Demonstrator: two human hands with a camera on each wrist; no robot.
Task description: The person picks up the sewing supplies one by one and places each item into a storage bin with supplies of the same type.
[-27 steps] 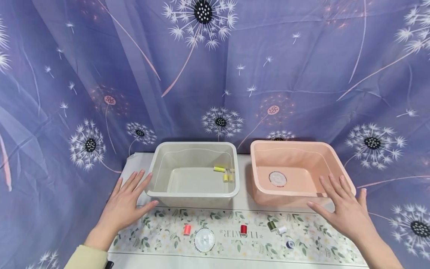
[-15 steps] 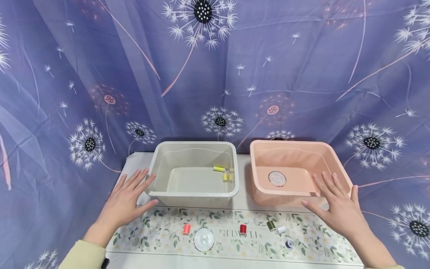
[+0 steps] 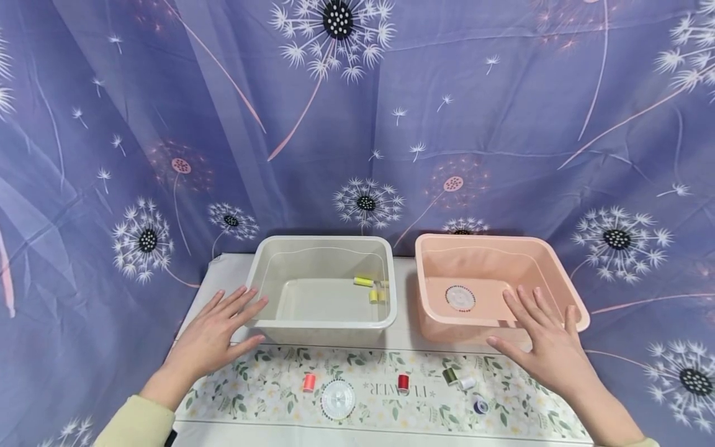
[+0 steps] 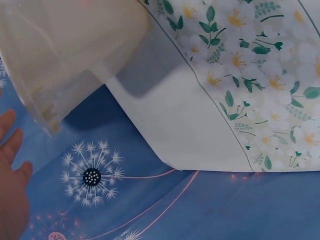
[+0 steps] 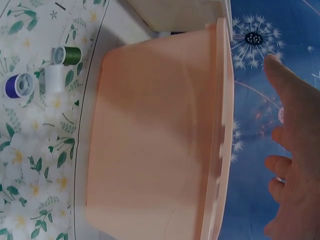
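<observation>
My left hand hovers with spread fingers by the left front corner of the grey bin, holding nothing. My right hand, fingers also spread and holding nothing, is over the front right of the pink bin. Two yellow thread spools lie in the grey bin's right side. A round pin wheel lies in the pink bin. On the floral mat are an orange-pink spool, a white pin wheel, a red spool, a green spool, a white spool and a purple spool.
The floral mat runs along the front of the white table. A blue dandelion-print curtain hangs behind and at both sides. A narrow gap separates the two bins.
My right hand has drifted left along the pink bin's front. The left hand has shifted slightly to the right. The spools and pin wheels stay in place.
</observation>
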